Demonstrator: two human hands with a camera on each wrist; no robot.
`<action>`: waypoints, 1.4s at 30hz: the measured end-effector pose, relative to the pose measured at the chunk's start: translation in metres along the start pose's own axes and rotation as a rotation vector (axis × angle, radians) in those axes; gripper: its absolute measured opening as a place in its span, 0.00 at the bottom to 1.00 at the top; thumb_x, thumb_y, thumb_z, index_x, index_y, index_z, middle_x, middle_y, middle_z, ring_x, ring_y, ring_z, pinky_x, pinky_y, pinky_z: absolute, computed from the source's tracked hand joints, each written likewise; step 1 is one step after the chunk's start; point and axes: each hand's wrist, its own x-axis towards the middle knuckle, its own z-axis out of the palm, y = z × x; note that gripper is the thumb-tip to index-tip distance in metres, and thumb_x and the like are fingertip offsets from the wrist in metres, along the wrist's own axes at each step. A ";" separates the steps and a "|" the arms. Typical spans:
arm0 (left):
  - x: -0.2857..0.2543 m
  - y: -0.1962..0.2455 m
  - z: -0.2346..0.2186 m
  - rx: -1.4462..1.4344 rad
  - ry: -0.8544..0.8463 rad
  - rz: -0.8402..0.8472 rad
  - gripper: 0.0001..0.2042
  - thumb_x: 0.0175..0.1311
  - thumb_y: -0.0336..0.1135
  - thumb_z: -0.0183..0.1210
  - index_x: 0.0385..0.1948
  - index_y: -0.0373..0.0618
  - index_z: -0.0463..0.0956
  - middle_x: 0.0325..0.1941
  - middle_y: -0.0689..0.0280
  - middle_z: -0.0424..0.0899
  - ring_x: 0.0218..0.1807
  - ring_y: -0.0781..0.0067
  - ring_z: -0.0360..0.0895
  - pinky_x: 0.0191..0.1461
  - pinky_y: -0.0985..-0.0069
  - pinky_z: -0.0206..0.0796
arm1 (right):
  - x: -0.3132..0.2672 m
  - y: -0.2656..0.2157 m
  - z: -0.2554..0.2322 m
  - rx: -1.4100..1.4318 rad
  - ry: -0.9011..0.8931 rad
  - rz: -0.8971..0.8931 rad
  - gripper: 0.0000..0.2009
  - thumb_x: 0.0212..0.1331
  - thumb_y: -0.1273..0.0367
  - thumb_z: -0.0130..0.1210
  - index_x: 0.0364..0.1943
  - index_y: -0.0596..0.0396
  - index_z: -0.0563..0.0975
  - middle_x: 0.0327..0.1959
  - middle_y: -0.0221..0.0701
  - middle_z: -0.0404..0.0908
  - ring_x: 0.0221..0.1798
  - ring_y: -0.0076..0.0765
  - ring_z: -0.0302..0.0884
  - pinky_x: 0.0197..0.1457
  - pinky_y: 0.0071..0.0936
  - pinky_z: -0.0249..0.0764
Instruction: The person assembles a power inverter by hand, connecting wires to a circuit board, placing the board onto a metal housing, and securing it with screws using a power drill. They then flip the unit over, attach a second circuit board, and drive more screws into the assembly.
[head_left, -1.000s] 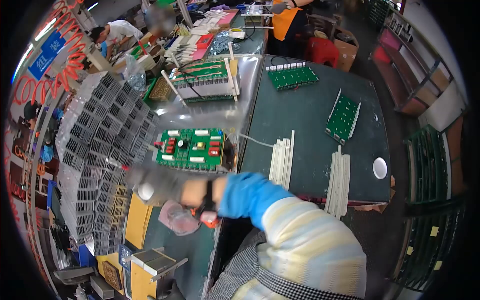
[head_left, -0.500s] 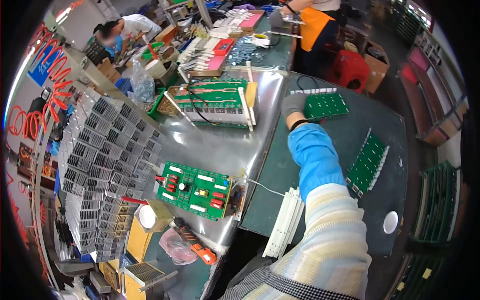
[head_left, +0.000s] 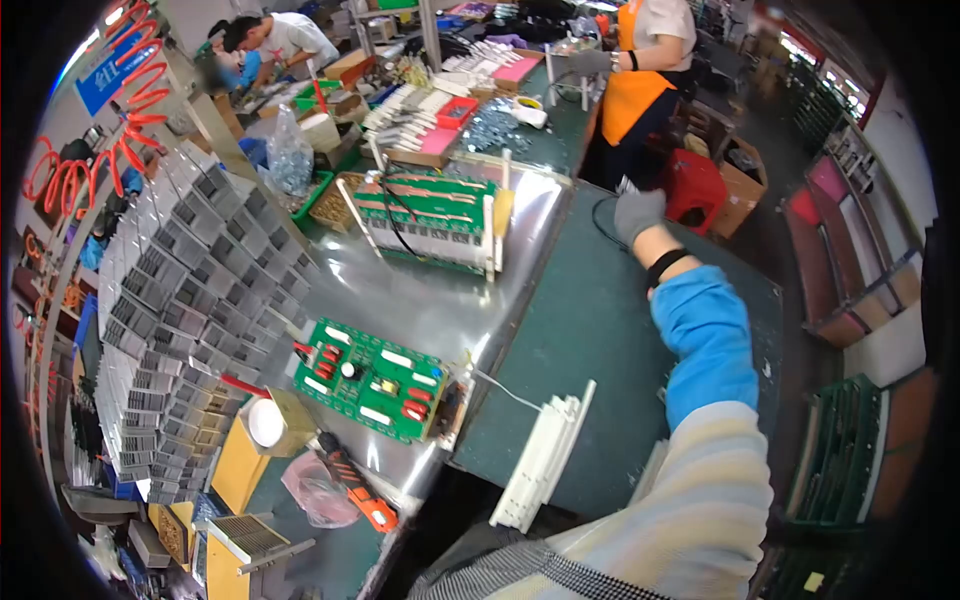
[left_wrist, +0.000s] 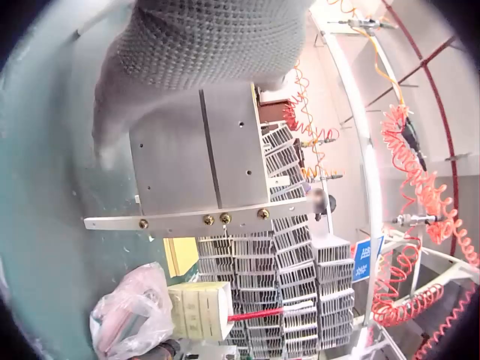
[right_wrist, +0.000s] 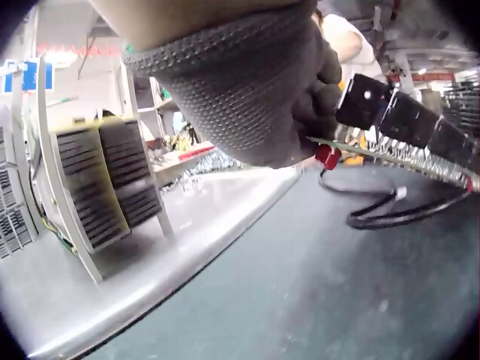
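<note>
My right hand (head_left: 640, 215), in a grey glove, grips one end of a green circuit board. The right wrist view shows that board (right_wrist: 397, 160) nearly edge-on, with black components (right_wrist: 364, 101) along it and a red connector (right_wrist: 326, 156) by the fingers. A black cable (right_wrist: 375, 220) loops below it. From the head view the board is mostly hidden behind the glove. My left hand (left_wrist: 214, 45), gloved too, appears only in the left wrist view, fingers loose beside a grey metal heatsink block (left_wrist: 176, 154) with a drilled strip (left_wrist: 244, 219) across its end.
A populated green board (head_left: 370, 380) and a framed heatsink assembly (head_left: 430, 215) stand on the metal bench. White strips (head_left: 545, 455) lie on the dark table. Stacked heatsinks (head_left: 185, 300) rise at left, near an orange-handled power tool (head_left: 360, 490). Another worker (head_left: 650, 75) stands across.
My right hand has swung from over the left bench to the far table, taken hold of the green board there and tilted it up off its flat position. The head view has shifted.
</note>
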 end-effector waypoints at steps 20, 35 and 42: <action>-0.037 -0.018 0.256 1.177 -0.934 1.302 0.24 0.54 0.30 0.63 0.56 0.40 0.71 0.50 0.60 0.78 0.51 0.68 0.75 0.56 0.72 0.66 | -0.325 0.057 -0.228 1.395 0.411 -0.444 0.09 0.63 0.72 0.49 0.39 0.64 0.77 0.29 0.26 0.76 0.33 0.19 0.69 0.38 0.21 0.67; 0.050 -0.123 0.211 1.584 -1.262 1.628 0.12 0.50 0.37 0.63 0.38 0.52 0.78 0.41 0.67 0.78 0.48 0.62 0.73 0.54 0.62 0.63 | -0.378 0.038 -0.228 1.867 0.137 -0.435 0.12 0.63 0.70 0.50 0.44 0.64 0.77 0.38 0.29 0.79 0.41 0.21 0.73 0.48 0.19 0.67; 0.068 -0.091 0.180 1.454 -1.146 1.620 0.16 0.53 0.31 0.58 0.47 0.48 0.76 0.51 0.61 0.77 0.55 0.55 0.71 0.61 0.57 0.61 | -0.360 0.042 -0.194 2.288 -0.119 -0.507 0.17 0.65 0.67 0.45 0.51 0.66 0.73 0.47 0.37 0.79 0.47 0.30 0.77 0.52 0.24 0.71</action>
